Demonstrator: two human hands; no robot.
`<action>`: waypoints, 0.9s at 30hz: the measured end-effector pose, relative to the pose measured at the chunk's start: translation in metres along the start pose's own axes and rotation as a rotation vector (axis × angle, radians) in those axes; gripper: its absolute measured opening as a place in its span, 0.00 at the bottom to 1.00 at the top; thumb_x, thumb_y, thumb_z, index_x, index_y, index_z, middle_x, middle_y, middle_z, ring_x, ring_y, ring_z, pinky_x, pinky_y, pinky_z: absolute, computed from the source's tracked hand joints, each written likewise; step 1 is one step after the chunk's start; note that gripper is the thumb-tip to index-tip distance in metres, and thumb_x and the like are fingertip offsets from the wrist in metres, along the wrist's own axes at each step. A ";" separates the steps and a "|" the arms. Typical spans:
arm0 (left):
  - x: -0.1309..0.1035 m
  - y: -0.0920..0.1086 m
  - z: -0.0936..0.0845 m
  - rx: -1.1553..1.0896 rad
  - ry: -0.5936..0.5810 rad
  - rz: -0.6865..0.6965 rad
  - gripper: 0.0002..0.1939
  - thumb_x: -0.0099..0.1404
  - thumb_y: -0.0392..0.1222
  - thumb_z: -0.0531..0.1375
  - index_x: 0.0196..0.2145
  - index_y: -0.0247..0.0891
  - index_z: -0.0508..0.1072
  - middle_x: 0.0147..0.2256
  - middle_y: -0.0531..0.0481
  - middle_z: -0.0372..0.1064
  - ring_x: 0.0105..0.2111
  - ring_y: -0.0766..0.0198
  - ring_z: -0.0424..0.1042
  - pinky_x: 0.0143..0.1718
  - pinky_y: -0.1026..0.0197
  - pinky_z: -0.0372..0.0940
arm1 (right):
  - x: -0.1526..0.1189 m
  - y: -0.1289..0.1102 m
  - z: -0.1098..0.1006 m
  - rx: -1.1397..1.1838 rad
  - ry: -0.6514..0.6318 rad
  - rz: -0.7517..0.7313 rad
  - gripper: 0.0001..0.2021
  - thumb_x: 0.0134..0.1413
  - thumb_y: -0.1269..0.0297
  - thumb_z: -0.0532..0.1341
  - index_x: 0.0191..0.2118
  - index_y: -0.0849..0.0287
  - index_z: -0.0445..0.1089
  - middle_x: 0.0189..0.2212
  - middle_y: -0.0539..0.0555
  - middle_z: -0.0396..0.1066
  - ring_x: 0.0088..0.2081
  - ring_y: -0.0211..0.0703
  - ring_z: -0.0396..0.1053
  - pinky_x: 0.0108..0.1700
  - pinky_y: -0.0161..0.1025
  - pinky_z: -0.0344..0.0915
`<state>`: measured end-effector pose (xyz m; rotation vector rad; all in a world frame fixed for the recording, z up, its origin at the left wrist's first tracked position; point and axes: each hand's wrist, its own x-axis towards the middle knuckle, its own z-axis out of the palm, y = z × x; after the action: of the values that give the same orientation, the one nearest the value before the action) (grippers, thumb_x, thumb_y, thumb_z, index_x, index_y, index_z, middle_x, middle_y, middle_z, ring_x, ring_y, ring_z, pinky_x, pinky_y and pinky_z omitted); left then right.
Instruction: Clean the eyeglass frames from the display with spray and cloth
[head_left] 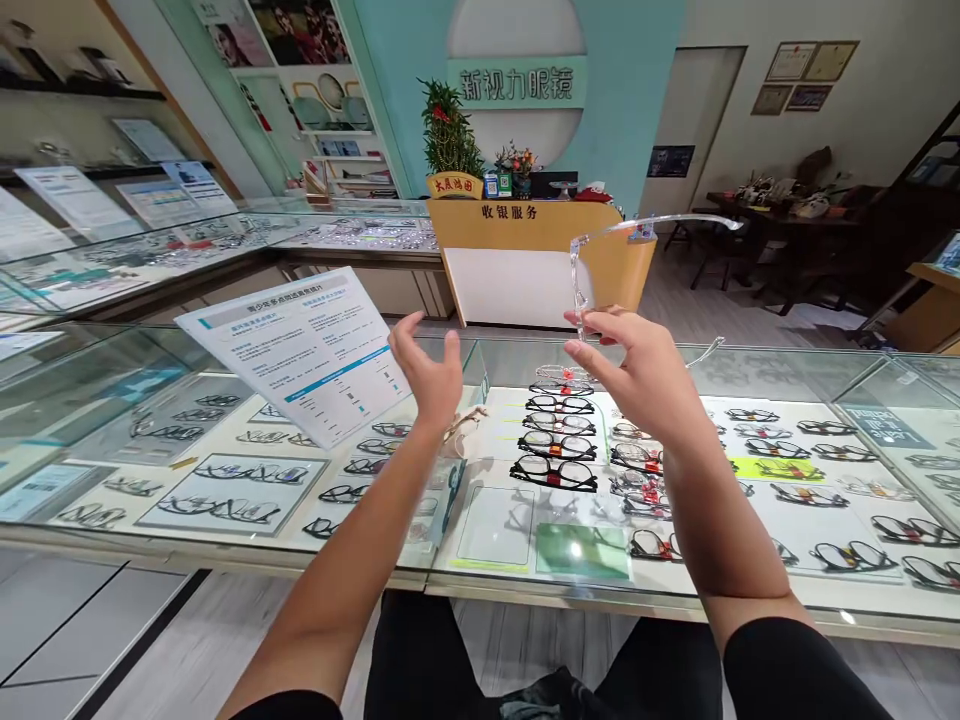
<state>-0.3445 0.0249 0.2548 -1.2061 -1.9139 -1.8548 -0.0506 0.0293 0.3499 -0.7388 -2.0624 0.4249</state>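
In the head view, my right hand [634,370] pinches a pair of clear-framed eyeglasses [577,270] between thumb and fingers, above the glass counter. One temple of the glasses sticks out to the upper right; the other shows beyond my wrist. My left hand [429,372] is raised with its fingers apart and holds nothing. Beside it stands a printed sign sheet [300,350], tilted, on the counter; whether the fingers touch its edge I cannot tell. Below my hands, a column of dark-framed eyeglasses [556,446] lies inside the display case.
The glass display counter [480,578] runs across in front of me, with several more frames [853,556] inside on the right. Another glass counter [352,232] stands at the back left. A yellow-and-white cashier desk [517,265] with a potted plant [450,135] is farther back.
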 end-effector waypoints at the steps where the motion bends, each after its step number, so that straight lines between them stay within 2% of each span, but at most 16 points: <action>1: 0.004 -0.023 0.001 0.108 0.004 -0.108 0.31 0.74 0.40 0.66 0.71 0.36 0.64 0.72 0.30 0.62 0.75 0.47 0.62 0.78 0.47 0.57 | -0.001 -0.002 -0.003 0.005 -0.008 -0.004 0.17 0.75 0.54 0.65 0.60 0.52 0.84 0.55 0.60 0.85 0.51 0.56 0.82 0.57 0.56 0.76; 3: 0.008 -0.063 0.004 0.202 -0.050 -0.304 0.38 0.72 0.38 0.66 0.73 0.29 0.57 0.75 0.23 0.55 0.78 0.43 0.55 0.80 0.45 0.50 | -0.004 -0.006 -0.007 0.022 -0.008 -0.014 0.18 0.75 0.52 0.64 0.61 0.52 0.84 0.54 0.59 0.85 0.50 0.55 0.82 0.55 0.55 0.76; 5: 0.009 -0.090 0.007 0.210 -0.091 -0.360 0.38 0.72 0.37 0.66 0.73 0.26 0.56 0.74 0.20 0.56 0.76 0.42 0.59 0.78 0.44 0.54 | -0.006 -0.008 -0.010 0.026 0.000 -0.019 0.18 0.75 0.53 0.63 0.61 0.52 0.84 0.54 0.59 0.85 0.52 0.55 0.82 0.55 0.54 0.75; 6: 0.008 -0.098 0.009 0.205 -0.111 -0.378 0.37 0.71 0.37 0.66 0.72 0.26 0.57 0.73 0.21 0.60 0.74 0.41 0.63 0.77 0.44 0.56 | -0.007 -0.008 -0.012 0.027 -0.001 -0.020 0.18 0.75 0.53 0.63 0.60 0.52 0.84 0.54 0.59 0.85 0.52 0.55 0.82 0.56 0.54 0.75; 9: 0.007 -0.107 0.013 0.173 -0.163 -0.419 0.23 0.71 0.37 0.65 0.61 0.32 0.68 0.57 0.31 0.75 0.63 0.40 0.74 0.70 0.42 0.64 | -0.007 -0.006 -0.016 0.077 -0.027 -0.013 0.18 0.75 0.53 0.64 0.60 0.52 0.84 0.54 0.58 0.85 0.51 0.53 0.81 0.56 0.53 0.75; 11: 0.013 -0.101 0.018 0.131 -0.177 -0.426 0.10 0.73 0.39 0.63 0.49 0.38 0.70 0.45 0.39 0.76 0.56 0.41 0.77 0.66 0.41 0.67 | -0.005 -0.002 -0.018 0.155 -0.041 -0.001 0.17 0.75 0.52 0.64 0.59 0.51 0.84 0.56 0.58 0.85 0.52 0.53 0.81 0.56 0.52 0.75; 13: 0.024 -0.086 0.027 0.055 -0.187 -0.390 0.05 0.75 0.42 0.62 0.43 0.42 0.68 0.40 0.44 0.74 0.51 0.45 0.78 0.62 0.43 0.70 | -0.001 0.002 -0.019 0.239 -0.046 0.023 0.16 0.75 0.52 0.64 0.56 0.51 0.85 0.58 0.58 0.84 0.52 0.51 0.81 0.57 0.52 0.76; 15: 0.036 -0.060 0.038 -0.061 -0.224 -0.319 0.08 0.77 0.48 0.61 0.43 0.44 0.65 0.41 0.47 0.72 0.47 0.53 0.78 0.56 0.50 0.74 | 0.004 0.005 -0.019 0.307 -0.066 0.052 0.14 0.75 0.52 0.64 0.54 0.51 0.84 0.58 0.58 0.84 0.52 0.50 0.81 0.57 0.51 0.76; 17: 0.045 -0.026 0.045 -0.241 -0.297 -0.229 0.16 0.77 0.58 0.62 0.44 0.46 0.65 0.42 0.50 0.71 0.43 0.59 0.77 0.46 0.57 0.76 | 0.008 0.008 -0.019 0.356 -0.090 0.075 0.13 0.76 0.52 0.64 0.53 0.51 0.84 0.57 0.57 0.84 0.52 0.49 0.80 0.57 0.51 0.76; 19: 0.047 0.013 0.046 -0.628 -0.419 -0.130 0.26 0.69 0.68 0.70 0.46 0.47 0.67 0.39 0.52 0.67 0.38 0.62 0.73 0.37 0.61 0.74 | 0.011 0.009 -0.018 0.384 -0.104 0.095 0.14 0.76 0.52 0.63 0.52 0.52 0.83 0.56 0.58 0.84 0.53 0.50 0.79 0.56 0.50 0.75; 21: 0.042 0.050 0.038 -0.849 -0.558 -0.066 0.30 0.65 0.71 0.73 0.47 0.48 0.70 0.35 0.54 0.65 0.35 0.62 0.70 0.31 0.63 0.72 | 0.013 0.011 -0.016 0.407 -0.100 0.114 0.15 0.76 0.51 0.63 0.52 0.53 0.82 0.55 0.59 0.83 0.52 0.50 0.79 0.56 0.50 0.74; 24: 0.031 0.089 0.017 -0.974 -0.738 -0.158 0.26 0.64 0.66 0.76 0.43 0.46 0.73 0.31 0.54 0.64 0.31 0.63 0.69 0.26 0.64 0.69 | 0.016 0.016 -0.010 0.443 -0.086 0.130 0.16 0.76 0.48 0.63 0.53 0.54 0.81 0.54 0.59 0.82 0.53 0.50 0.78 0.56 0.50 0.73; 25: 0.028 0.097 0.011 -1.001 -0.826 -0.187 0.26 0.66 0.69 0.73 0.39 0.45 0.73 0.30 0.53 0.63 0.29 0.63 0.68 0.24 0.63 0.68 | 0.017 0.017 -0.007 0.451 -0.083 0.134 0.17 0.76 0.48 0.62 0.53 0.54 0.80 0.54 0.59 0.82 0.53 0.50 0.78 0.56 0.49 0.72; 27: 0.024 0.105 0.002 -1.013 -1.010 -0.249 0.33 0.69 0.79 0.62 0.32 0.43 0.70 0.26 0.53 0.58 0.24 0.63 0.63 0.20 0.62 0.63 | 0.018 0.020 0.000 0.463 -0.083 0.144 0.18 0.76 0.46 0.62 0.54 0.53 0.80 0.53 0.58 0.82 0.53 0.50 0.77 0.56 0.49 0.71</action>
<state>-0.2894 0.0229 0.3470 -2.7135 -1.3762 -2.8162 -0.0519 0.0562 0.3505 -0.5934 -1.8877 0.9883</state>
